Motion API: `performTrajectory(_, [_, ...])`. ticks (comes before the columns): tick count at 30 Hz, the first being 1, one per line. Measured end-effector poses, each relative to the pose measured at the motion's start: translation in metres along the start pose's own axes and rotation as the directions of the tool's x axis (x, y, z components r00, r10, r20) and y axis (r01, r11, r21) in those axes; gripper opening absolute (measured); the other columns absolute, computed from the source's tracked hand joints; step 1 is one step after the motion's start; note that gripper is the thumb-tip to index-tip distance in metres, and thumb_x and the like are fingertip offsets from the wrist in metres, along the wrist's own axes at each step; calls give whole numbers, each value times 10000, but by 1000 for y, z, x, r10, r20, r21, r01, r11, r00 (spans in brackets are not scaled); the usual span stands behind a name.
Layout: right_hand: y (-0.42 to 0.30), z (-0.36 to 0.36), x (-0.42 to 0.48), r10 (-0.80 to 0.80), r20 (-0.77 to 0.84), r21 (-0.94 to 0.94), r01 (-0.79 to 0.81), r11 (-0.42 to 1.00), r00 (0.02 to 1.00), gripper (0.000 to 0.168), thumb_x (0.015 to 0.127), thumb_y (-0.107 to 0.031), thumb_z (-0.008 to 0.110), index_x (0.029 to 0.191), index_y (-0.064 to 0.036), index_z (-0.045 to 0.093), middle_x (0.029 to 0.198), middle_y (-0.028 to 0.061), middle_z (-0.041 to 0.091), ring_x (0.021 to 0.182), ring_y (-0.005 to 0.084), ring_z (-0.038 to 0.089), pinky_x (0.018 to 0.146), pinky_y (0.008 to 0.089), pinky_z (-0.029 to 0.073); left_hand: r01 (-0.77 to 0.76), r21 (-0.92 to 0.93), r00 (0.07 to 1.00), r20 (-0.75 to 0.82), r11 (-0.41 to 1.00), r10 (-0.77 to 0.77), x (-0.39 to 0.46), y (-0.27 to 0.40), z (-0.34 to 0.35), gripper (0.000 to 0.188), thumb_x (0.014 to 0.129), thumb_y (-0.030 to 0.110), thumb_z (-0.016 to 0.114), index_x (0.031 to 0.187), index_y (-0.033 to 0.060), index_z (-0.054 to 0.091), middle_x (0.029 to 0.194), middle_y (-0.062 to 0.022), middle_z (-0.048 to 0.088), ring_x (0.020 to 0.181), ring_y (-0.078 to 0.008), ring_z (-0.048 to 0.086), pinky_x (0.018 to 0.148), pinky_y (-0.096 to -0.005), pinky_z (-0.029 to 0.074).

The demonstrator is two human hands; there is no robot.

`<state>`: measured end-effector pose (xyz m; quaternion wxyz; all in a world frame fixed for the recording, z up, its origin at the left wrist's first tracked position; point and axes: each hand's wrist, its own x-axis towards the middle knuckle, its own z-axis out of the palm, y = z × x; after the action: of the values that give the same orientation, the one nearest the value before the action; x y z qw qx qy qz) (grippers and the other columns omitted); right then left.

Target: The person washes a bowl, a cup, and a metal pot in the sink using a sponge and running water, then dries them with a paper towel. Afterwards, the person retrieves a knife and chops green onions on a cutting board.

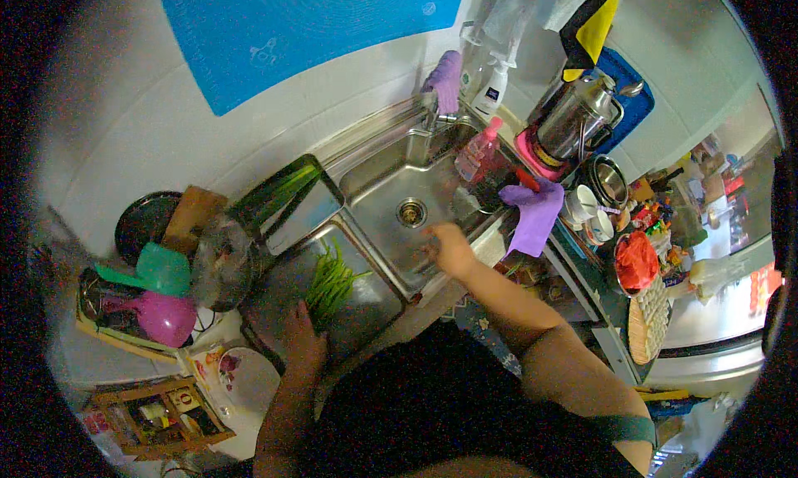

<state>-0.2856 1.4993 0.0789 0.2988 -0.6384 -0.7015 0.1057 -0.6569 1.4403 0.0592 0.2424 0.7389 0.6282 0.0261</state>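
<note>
My left hand (303,341) rests beside the lower end of a bunch of green leafy stems (333,285), which lies in the left sink basin (374,309); whether the fingers grip the stems is hard to tell. Over the near edge of the right steel sink basin (380,191) is my right hand (450,250), its fingers bent and nothing plainly seen in them. The basin's drain strainer (411,212) lies a little beyond that hand. A metal tray (305,210) with long green leaves stands on the sink's left back part.
A pink soap bottle (479,150), a purple cloth (537,213) and the faucet (433,113) are around the right basin. Bowls and mugs (580,203) stand at the right, near a steel thermos jug (573,116). Teal (163,269) and magenta (167,319) scoops lie left.
</note>
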Motion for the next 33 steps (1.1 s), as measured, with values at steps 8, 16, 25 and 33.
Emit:
performTrajectory(8, [232,-102,83,580,-157,-412,-587,697,800,286,802,-108,465,1060,-12,543,1016,196,598,960,365,575,838,450,462,243,72,965,-115,967,-234,-7,41,-8,785,759,118,647,1388,55,182,1390,-246,222,1258,-412,271,1018,-505,253])
performTrajectory(16, [350,-85,101,635,188,-674,-371,639,750,409,782,-281,568,1147,-102,515,1027,174,602,935,327,593,735,415,486,392,-23,831,-419,920,-364,-10,69,-1,786,638,50,707,1322,28,321,1313,-287,323,1199,-443,337,999,-473,295])
performTrajectory(25, [394,-138,126,346,356,-654,-33,756,868,317,796,-239,549,1091,-126,528,842,178,600,693,323,588,611,401,491,390,-56,795,-483,919,-366,-6,75,8,726,643,81,707,1291,58,383,1286,-256,385,1158,-418,389,960,-455,333])
performTrajectory(33, [282,-221,53,579,355,289,-675,679,734,188,770,-143,564,934,-92,489,676,90,543,435,173,498,375,299,417,209,0,854,-487,978,-183,24,65,10,512,681,151,698,1150,61,514,1193,-183,476,1104,-366,440,920,-455,363])
